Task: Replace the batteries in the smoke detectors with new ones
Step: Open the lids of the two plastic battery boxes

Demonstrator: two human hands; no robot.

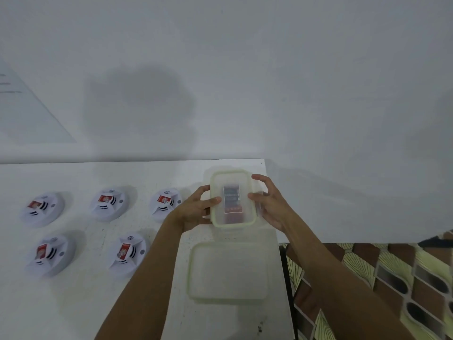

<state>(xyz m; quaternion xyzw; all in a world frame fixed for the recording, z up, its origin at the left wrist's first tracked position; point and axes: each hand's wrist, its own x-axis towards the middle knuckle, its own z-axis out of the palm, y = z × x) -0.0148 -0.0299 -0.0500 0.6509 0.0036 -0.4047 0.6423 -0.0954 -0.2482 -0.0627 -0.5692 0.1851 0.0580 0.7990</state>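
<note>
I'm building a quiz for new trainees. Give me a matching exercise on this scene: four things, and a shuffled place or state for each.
1 battery container
2 second container
3 smoke detectors
4 patterned floor

A in two rows on the left of the table
B to the right of the table
C gripped by the left hand and right hand
D lying on the table nearer the person, untouched

Pairs: 1-C, 2-D, 3-A, 4-B

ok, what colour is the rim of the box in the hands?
Pale yellowish-green, on a clear box; head view shows it.
</note>
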